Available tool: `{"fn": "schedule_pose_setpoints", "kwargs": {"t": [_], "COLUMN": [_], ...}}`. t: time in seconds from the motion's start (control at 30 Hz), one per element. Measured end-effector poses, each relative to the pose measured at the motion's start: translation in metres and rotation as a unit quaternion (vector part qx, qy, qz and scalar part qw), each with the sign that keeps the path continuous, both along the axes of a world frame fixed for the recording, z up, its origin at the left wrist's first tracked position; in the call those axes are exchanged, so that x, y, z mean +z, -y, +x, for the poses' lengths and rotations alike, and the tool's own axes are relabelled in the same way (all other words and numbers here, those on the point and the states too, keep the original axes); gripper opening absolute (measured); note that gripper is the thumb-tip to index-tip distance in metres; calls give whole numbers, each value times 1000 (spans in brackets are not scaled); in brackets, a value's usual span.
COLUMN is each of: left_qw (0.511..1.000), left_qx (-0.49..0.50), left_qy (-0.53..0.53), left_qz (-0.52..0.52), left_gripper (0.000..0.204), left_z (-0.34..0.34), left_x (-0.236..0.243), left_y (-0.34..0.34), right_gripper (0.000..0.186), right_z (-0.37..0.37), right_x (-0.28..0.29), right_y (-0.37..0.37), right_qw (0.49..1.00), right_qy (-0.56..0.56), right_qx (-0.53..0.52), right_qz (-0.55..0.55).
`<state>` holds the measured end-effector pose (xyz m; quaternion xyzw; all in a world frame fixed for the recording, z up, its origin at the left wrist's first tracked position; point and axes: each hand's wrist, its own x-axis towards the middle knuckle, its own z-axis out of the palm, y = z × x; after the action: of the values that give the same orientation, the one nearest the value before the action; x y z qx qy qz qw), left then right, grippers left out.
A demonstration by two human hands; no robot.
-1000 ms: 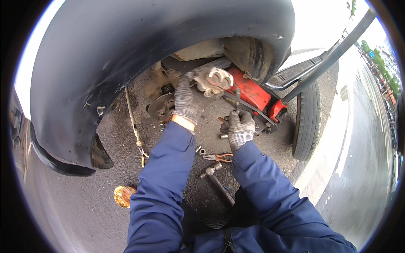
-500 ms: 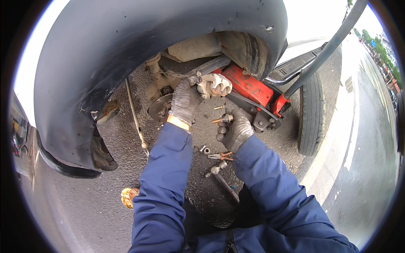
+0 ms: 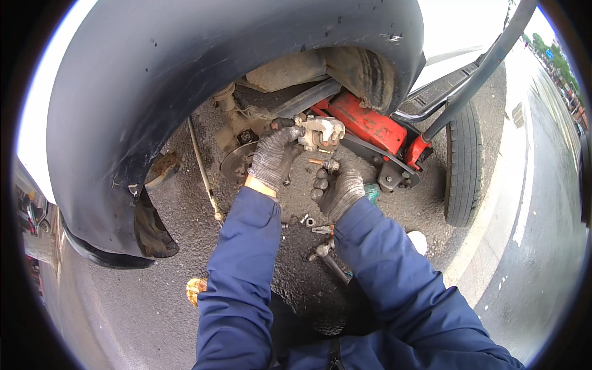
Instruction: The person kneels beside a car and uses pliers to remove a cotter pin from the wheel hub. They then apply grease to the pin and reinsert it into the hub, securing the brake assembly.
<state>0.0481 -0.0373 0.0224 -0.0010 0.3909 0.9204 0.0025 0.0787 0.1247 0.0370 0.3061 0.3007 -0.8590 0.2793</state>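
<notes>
My left hand (image 3: 271, 159), in a grimy grey glove, is closed around one end of a pale, dirty brake caliper (image 3: 323, 132) below the wheel arch. In my gloved right hand (image 3: 344, 192) is a short metal bolt (image 3: 324, 163) with a brownish shank and a thicker collar, pinched between thumb and fingers. The bolt lies just under the caliper, its shank pointing left. Behind my left hand is the round hub plate (image 3: 234, 163), partly hidden by the glove. The far end of the caliper sticks out free to the right.
A red floor jack (image 3: 370, 123) with a long handle stands under the car, beside an upright tyre (image 3: 464, 169). On the asphalt lie pliers (image 3: 322, 230), a hammer (image 3: 334, 269) and small nuts (image 3: 310, 222). The dark fender (image 3: 111, 123) arches over the left.
The caliper has turned in my left hand and moved slightly right and down. My right hand has shifted a little left, bringing the bolt closer beneath it. The view has shifted slightly.
</notes>
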Motion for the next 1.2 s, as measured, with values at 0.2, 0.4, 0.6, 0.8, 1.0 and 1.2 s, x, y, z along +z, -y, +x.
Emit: {"fn": "schedule_pose_setpoints", "kwargs": {"t": [0.2,0.4,0.6,0.8,1.0,1.2], "left_qw": [1000,1000,999,1000,998,996], "left_qx": [19,-5,-6,-5,-3,20], "left_qy": [11,0,-31,-11,-46,4], "left_qz": [-15,13,34,-12,-48,-83], "left_gripper": [20,23,21,18,19,21], "left_z": [1,-3,-7,-4,-3,4], "left_x": [-2,-12,-20,-12,-4,10], "left_y": [-2,5,6,7,2,-6], "right_gripper": [24,30,31,32,29,21], "right_z": [0,2,5,8,2,-3], "right_x": [-4,-3,0,-2,-3,1], "right_y": [2,1,7,9,9,1], "right_qw": [999,999,999,998,999,991], "right_qy": [-9,-32,-32,-31,-21,-68], "right_qx": [-4,9,25,37,43,107], "right_qz": [-33,-32,4,26,4,-30]}}
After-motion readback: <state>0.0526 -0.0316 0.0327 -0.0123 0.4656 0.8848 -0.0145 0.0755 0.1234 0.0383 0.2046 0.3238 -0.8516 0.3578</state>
